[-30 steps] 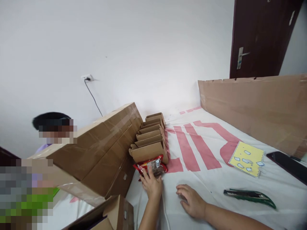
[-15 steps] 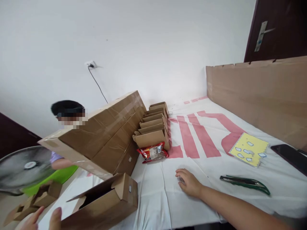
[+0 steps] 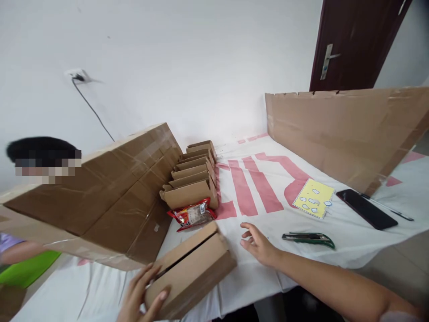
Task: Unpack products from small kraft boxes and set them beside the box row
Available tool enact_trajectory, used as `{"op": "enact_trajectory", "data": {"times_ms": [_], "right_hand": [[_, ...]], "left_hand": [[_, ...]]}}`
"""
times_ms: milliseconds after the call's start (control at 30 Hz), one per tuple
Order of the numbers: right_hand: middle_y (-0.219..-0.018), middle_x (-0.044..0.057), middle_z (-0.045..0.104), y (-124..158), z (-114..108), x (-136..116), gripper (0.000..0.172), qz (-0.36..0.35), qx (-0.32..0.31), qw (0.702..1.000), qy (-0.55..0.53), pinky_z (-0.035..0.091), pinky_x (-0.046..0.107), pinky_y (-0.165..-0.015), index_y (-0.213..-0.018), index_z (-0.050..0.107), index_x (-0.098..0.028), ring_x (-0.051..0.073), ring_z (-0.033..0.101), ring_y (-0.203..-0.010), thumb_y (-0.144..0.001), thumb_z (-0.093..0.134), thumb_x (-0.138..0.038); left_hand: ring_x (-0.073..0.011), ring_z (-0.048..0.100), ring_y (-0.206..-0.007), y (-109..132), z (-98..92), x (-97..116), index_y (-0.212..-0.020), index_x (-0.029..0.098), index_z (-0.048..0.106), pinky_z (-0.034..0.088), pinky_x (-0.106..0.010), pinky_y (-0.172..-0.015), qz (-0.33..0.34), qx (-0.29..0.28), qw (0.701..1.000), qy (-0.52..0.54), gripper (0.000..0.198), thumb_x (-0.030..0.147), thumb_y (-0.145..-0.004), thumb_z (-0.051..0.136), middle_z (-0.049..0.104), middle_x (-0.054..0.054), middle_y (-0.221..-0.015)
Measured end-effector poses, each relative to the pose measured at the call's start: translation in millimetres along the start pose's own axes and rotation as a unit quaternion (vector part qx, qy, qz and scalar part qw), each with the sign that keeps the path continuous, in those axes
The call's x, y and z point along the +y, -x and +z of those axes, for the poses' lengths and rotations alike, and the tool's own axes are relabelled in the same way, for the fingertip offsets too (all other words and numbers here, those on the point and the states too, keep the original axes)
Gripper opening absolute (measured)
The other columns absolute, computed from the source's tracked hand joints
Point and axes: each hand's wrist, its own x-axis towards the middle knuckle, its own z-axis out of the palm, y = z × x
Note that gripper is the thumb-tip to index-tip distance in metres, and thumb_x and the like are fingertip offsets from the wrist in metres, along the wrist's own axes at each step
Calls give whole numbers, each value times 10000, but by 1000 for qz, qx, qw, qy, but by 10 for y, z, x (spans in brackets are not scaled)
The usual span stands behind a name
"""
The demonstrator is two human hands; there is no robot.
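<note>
My left hand (image 3: pixel 142 290) grips the near left end of a long brown cardboard box (image 3: pixel 197 277), thumb on the top and fingers round the far side. A dark slit runs along the box's top between its flaps. Just right of the box, my right hand (image 3: pixel 258 245) hovers over or rests on the white cloth, fingers apart and nothing in them. Beyond the box lies a red packet (image 3: pixel 193 213) with a see-through window. Behind the packet several open cardboard boxes (image 3: pixel 189 192) stand in a row.
A tall cardboard partition (image 3: pixel 127 197) stands left, another (image 3: pixel 328 129) right. On the cloth lie a green utility knife (image 3: pixel 308 239), a yellow sheet with stickers (image 3: pixel 310 188), a black phone (image 3: pixel 365 209) and a pen (image 3: pixel 389 206). Another person's arm (image 3: pixel 22 251) shows at the left.
My left hand has brought the box rightward, nearer my right hand, and its top flaps now lie nearly closed. The view has turned right.
</note>
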Motion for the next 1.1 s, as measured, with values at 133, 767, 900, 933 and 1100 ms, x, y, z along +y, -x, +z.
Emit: {"op": "enact_trajectory", "data": {"times_ms": [133,767,900,933,1100], "right_hand": [[-1281,149,590,309,-668,-50,328,-34,-12,994,108,468,460,-1000,-1166,578,-193,264,561,-1187,-931,508,-411],[-1172,119,577,388,-1655,-436,405,-122,65,899,416,519,419,-893,-1299,531,-241,253,591,-1052,-911,426,-196],[-1160,67,643,37,-1196,-1022,393,-282,-14,874,396,470,432,-908,-1252,582,-272,218,601,-1009,-968,343,-142],[-1161,59,652,-28,-1059,-1129,393,-308,-40,866,391,458,438,-910,-1254,584,-275,216,602,-1005,-983,331,-146],[-1097,68,674,-242,-466,-1397,339,-400,-101,798,439,430,422,-861,-1229,587,-224,211,599,-924,-1012,331,-175]], "left_hand": [[-293,444,-1342,184,529,466,-1152,251,642,380,-487,-1114,25,-48,996,69,475,572,-871,434,499,-94,-1408],[-312,221,-1468,331,1169,886,-1143,234,523,252,-505,-1156,-62,-64,935,343,413,530,-859,478,277,-101,-1584],[-314,214,-1470,305,1177,863,-1139,238,512,222,-499,-1167,-63,-73,933,347,445,574,-849,489,259,-100,-1588],[-315,214,-1469,302,1181,855,-1140,238,512,220,-496,-1169,-62,-73,932,350,451,578,-845,496,258,-98,-1588],[-316,210,-1470,310,1198,832,-1176,214,517,231,-481,-1174,-62,-64,917,389,451,506,-834,543,274,-111,-1583]]}}
